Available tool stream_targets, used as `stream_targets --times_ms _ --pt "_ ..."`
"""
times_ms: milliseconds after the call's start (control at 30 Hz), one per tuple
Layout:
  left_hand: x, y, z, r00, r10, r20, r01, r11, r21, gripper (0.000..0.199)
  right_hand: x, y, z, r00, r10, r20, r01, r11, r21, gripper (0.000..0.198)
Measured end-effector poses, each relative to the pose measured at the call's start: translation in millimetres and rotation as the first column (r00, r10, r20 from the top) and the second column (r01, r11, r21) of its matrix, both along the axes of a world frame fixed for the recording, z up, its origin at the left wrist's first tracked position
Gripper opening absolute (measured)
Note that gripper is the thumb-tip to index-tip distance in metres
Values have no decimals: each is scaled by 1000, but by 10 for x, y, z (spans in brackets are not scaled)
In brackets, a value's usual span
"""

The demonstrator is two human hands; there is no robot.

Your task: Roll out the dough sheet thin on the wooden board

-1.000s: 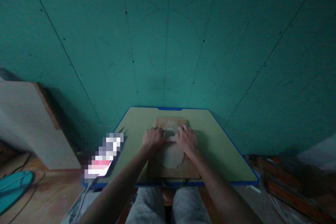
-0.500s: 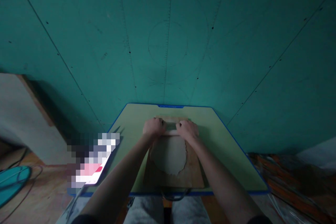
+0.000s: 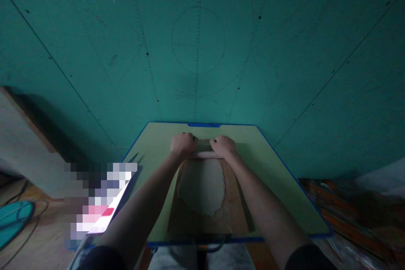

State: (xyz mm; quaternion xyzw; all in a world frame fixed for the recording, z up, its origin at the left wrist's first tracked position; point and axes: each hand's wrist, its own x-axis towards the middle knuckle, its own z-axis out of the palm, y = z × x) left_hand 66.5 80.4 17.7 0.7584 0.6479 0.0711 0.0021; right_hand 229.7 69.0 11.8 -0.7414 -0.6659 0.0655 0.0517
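Note:
A flat, pale sheet of dough or clay with a ragged edge lies on a wooden board. Across its far end rests a light rolling pin. My left hand is closed around the pin's left part, and my right hand is closed around its right part. A short stretch of the pin shows between the fists; its ends are hidden. Both forearms reach forward along either side of the sheet.
The board sits on a yellow-green folding table with a blue rim, against a green wall marked with circles and lines. A lit tablet-like screen, partly pixelated, stands at the left edge. A pale panel leans at left.
Both hands and the rolling pin have moved slightly farther away, toward the board's far end. More of the sheet's far part shows. The camera view has shifted a little.

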Motion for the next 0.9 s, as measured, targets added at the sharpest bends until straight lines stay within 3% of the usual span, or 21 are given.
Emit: stream_targets --times_ms 500,900 --pt "0 263 -37 998 65 23 -64 998 -22 47 19 235 3 1000 23 -21 -24 999 -21 46" --pt "4 219 -40 996 83 31 -82 996 -30 46 14 204 0 999 -5 -32 3 999 -44 45"
